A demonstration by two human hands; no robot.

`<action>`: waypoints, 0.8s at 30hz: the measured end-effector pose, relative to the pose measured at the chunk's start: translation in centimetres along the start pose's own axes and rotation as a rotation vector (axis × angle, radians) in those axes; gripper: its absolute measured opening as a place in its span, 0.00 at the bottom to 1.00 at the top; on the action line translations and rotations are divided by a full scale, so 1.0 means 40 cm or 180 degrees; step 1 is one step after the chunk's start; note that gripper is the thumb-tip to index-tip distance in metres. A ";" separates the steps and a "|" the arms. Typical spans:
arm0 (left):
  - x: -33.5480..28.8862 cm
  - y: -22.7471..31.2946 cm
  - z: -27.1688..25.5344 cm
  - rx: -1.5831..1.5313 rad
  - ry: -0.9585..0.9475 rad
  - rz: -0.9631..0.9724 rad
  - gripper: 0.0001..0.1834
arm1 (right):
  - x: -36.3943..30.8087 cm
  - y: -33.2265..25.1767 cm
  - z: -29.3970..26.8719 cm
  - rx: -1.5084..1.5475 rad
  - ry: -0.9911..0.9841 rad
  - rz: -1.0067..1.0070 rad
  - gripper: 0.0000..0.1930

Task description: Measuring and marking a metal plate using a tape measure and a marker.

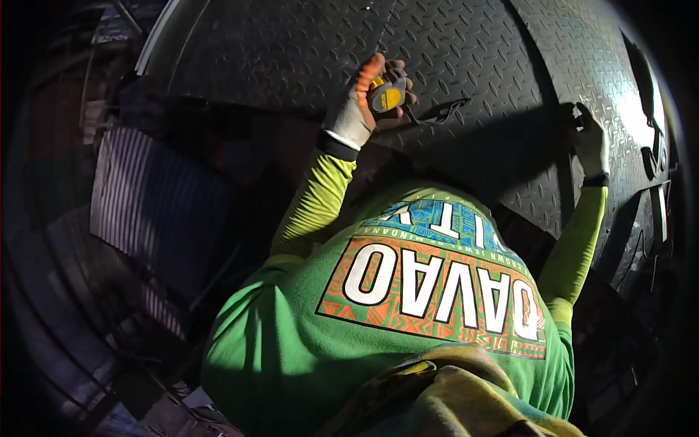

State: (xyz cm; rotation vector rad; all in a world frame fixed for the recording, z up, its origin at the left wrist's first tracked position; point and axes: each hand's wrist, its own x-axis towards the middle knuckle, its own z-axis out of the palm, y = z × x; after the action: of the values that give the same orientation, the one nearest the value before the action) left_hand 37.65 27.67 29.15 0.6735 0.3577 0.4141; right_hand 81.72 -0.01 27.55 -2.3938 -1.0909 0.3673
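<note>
My left hand (357,102), in a pale glove with an orange-lit thumb side, is closed around a grey and yellow tape measure (388,97). It is just above a dark diamond-tread metal plate (473,65). A black strap (440,113) trails from beside the tape measure over the plate. Farther right, my right hand (593,142), also gloved, is at the plate with its fingers bent together. Something small, dark and pale shows at those fingertips; its kind is too small to tell. No drawn-out tape blade can be made out between the hands.
A corrugated metal sheet (145,189) stands at the left in shadow. Dark strips cross the tread plate, and a bright glare (635,120) lies near its right edge. Below me hangs a yellowish patterned cloth (466,393) over my green shirt.
</note>
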 end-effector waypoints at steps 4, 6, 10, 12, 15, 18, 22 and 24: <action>-0.024 -0.008 -0.016 0.0234 0.0509 0.0245 0.24 | -0.086 -0.088 0.053 0.0408 -0.0110 -0.0363 0.34; -0.034 -0.010 -0.028 0.0353 0.0682 0.0259 0.23 | -0.121 -0.145 0.061 0.0098 -0.0190 -0.0542 0.32; -0.047 0.032 -0.037 0.1107 0.0386 0.0515 0.26 | -0.160 -0.193 0.034 -0.0277 -0.0158 -0.0749 0.28; -0.050 0.061 -0.015 0.1353 -0.0006 0.0371 0.30 | -0.164 -0.196 0.018 -0.0386 -0.0050 -0.0975 0.23; -0.049 0.064 0.064 0.2345 -0.0424 0.0071 0.33 | -0.181 -0.222 0.009 0.0059 -0.0010 -0.0918 0.21; -0.044 0.013 0.165 0.2856 -0.0471 -0.0175 0.36 | -0.208 -0.303 0.029 0.1609 0.0219 -0.0318 0.20; -0.053 -0.069 0.250 0.4435 -0.0712 0.0436 0.39 | -0.282 -0.458 0.130 0.3044 -0.0628 -0.0056 0.17; -0.059 -0.084 0.260 0.4599 -0.0569 -0.0095 0.39 | -0.291 -0.502 0.162 0.2896 -0.0842 -0.0171 0.17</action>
State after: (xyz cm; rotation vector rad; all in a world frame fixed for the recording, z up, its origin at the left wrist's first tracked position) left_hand 41.08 18.74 34.93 2.0913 0.4689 -0.0090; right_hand 58.70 4.53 33.14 -1.5281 -0.8264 0.9450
